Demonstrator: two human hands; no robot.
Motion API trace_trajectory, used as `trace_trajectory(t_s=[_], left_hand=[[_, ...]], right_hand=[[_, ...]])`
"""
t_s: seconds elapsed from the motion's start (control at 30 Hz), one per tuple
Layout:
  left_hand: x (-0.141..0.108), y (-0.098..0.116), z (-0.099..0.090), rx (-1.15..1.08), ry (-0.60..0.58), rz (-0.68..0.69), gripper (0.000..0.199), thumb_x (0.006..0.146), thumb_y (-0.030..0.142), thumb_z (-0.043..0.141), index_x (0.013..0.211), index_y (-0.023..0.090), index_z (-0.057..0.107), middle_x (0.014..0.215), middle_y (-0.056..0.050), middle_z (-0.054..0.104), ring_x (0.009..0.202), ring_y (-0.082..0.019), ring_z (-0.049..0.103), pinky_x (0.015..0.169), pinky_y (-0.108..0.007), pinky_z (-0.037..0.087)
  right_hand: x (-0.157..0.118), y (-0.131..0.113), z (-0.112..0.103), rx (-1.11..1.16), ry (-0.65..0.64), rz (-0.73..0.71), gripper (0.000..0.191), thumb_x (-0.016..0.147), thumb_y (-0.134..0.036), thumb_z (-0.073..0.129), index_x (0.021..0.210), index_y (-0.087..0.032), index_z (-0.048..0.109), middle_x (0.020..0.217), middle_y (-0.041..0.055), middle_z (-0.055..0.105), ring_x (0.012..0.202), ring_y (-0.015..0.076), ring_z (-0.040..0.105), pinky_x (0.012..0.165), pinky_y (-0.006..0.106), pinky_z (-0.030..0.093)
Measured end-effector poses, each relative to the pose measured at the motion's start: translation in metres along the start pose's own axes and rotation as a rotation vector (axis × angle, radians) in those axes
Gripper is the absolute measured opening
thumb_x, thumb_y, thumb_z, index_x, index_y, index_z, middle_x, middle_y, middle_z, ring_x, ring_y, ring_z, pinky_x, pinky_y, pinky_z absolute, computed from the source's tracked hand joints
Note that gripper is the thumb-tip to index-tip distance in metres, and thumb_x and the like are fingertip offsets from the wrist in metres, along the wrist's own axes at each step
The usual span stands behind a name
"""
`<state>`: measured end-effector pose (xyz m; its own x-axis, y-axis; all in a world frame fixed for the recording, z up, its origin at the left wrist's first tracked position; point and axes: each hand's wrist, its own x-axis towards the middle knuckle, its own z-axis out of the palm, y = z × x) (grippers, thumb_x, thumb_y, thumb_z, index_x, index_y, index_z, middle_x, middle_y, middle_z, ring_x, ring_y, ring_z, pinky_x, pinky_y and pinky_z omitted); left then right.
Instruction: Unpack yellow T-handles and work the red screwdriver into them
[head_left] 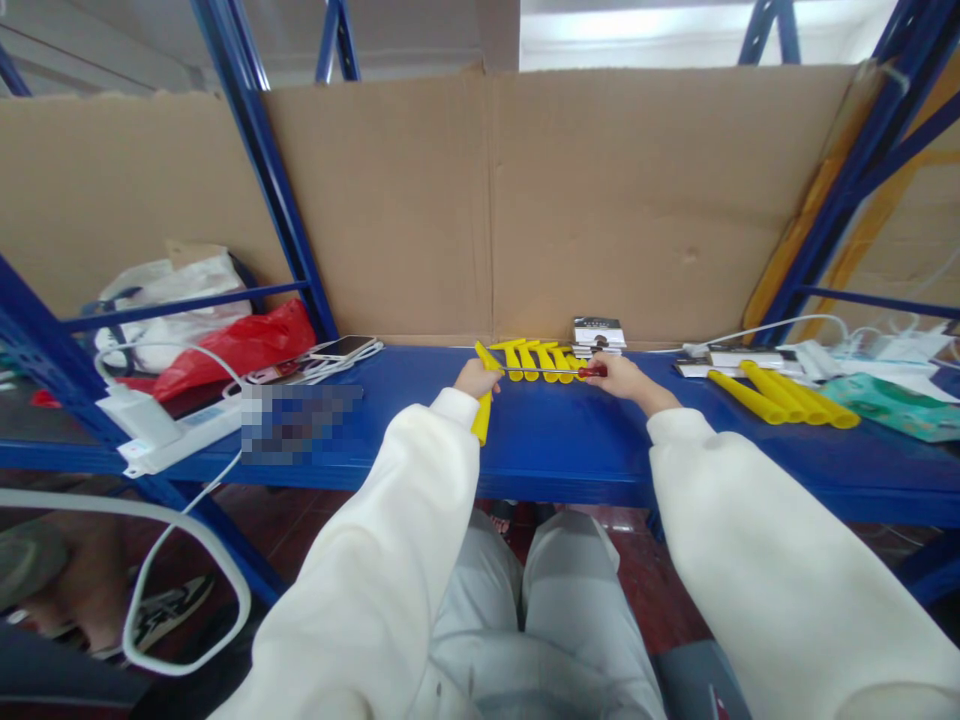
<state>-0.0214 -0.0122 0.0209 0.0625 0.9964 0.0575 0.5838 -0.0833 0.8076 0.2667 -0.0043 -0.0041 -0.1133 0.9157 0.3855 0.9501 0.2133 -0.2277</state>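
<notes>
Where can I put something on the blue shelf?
The shelf is bare between the phone and left hand, between both sleeves, and between the right hand and yellow tubes on the right. It's crowded by the green packet and the row of yellow pieces.

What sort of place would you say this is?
Probably a workshop or storeroom workstation: blue metal racking serves as a bench, cardboard sheets form its back wall, and yellow tubular pieces lie on the blue surface.

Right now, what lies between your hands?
In the head view, a red-handled tool reaches from the right hand toward the left hand; yellow tubes lie behind it.
</notes>
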Motion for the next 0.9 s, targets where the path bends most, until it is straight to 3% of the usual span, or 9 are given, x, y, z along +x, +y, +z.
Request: trace_trajectory(t_s=[0.13, 0.27, 0.47, 0.7, 0.9], left_hand=[[0.006, -0.006, 0.0, 0.048, -0.011, 0.023, 0.019, 0.086, 0.009, 0.054, 0.088, 0.005, 0.073, 0.077, -0.01, 0.077, 0.043, -0.009, 0.055, 0.049, -0.019, 0.047], [0.01, -0.009, 0.0, 0.083, 0.008, 0.038, 0.019, 0.085, 0.011, 0.056, 0.086, 0.006, 0.074, 0.076, -0.01, 0.077, 0.051, -0.011, 0.063, 0.057, -0.018, 0.051], [0.011, -0.009, 0.001, 0.053, 0.016, 0.053, 0.018, 0.081, 0.008, 0.057, 0.071, 0.01, 0.072, 0.066, -0.007, 0.074, 0.055, -0.013, 0.066, 0.064, -0.02, 0.054], [0.011, -0.008, 0.003, 0.026, 0.001, 0.039, 0.018, 0.079, 0.007, 0.058, 0.065, 0.011, 0.069, 0.063, -0.006, 0.073, 0.053, -0.013, 0.065, 0.064, -0.022, 0.055], [0.009, -0.007, 0.003, 0.036, -0.004, 0.032, 0.019, 0.079, 0.007, 0.057, 0.064, 0.011, 0.068, 0.062, -0.006, 0.072, 0.052, -0.012, 0.063, 0.063, -0.021, 0.053]], right_hand=[[-0.006, -0.013, -0.011, -0.194, 0.078, -0.042, 0.021, 0.086, -0.026, 0.058, 0.101, -0.021, 0.073, 0.103, 0.0106, 0.076, 0.097, 0.0277, 0.067, 0.081, 0.035, 0.042], [-0.011, -0.024, -0.018, -0.323, 0.123, -0.136, 0.02, 0.087, -0.026, 0.054, 0.096, -0.018, 0.07, 0.102, 0.0147, 0.075, 0.098, 0.0289, 0.065, 0.083, 0.037, 0.038], [-0.018, -0.042, -0.028, -0.462, 0.035, -0.065, 0.023, 0.089, -0.023, 0.053, 0.106, -0.015, 0.066, 0.097, 0.0168, 0.075, 0.09, 0.0289, 0.068, 0.077, 0.035, 0.038], [-0.022, -0.049, -0.03, -0.48, -0.014, -0.001, 0.033, 0.09, -0.023, 0.049, 0.119, -0.012, 0.062, 0.105, 0.0196, 0.076, 0.101, 0.0315, 0.068, 0.085, 0.038, 0.036], [-0.016, -0.035, -0.022, -0.403, 0.018, -0.039, 0.028, 0.088, -0.03, 0.049, 0.105, -0.016, 0.066, 0.106, 0.0164, 0.076, 0.099, 0.031, 0.066, 0.089, 0.042, 0.032]])
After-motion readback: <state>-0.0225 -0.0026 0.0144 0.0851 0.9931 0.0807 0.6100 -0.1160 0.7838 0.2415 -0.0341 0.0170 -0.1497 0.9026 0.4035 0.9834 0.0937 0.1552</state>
